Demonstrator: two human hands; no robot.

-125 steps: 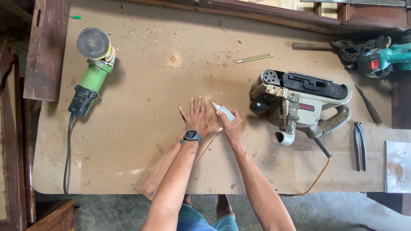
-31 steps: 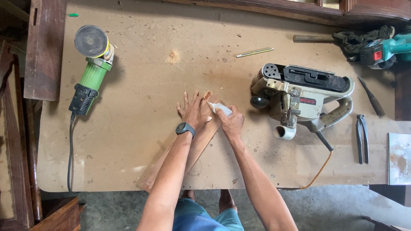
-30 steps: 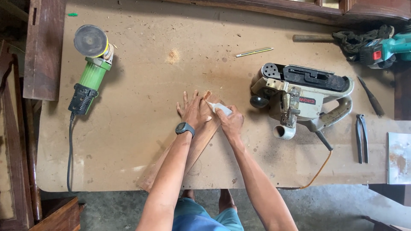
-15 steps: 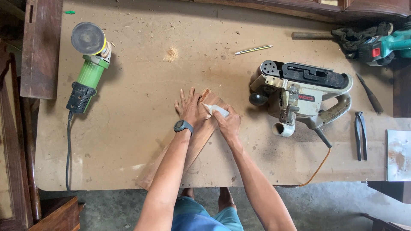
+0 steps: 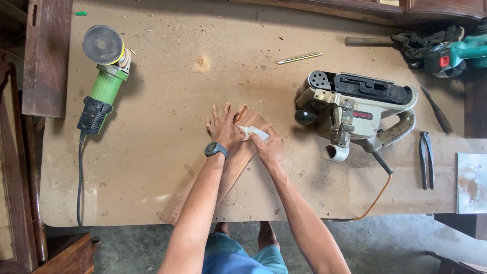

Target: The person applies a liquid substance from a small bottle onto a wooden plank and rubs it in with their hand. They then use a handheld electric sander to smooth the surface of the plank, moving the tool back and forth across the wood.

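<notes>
A wooden board (image 5: 238, 162) is being pressed flat on the worktop (image 5: 167, 167) by the left hand (image 5: 223, 129), fingers spread apart; a small white bottle (image 5: 255, 133) is being clamped in the right hand (image 5: 269, 148), tip at the board's far end.

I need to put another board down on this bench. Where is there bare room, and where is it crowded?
Bare bench lies between the green grinder and the left hand, and along the far edge by the pencil. The right side is crowded: belt sander, pliers, chisel.
</notes>
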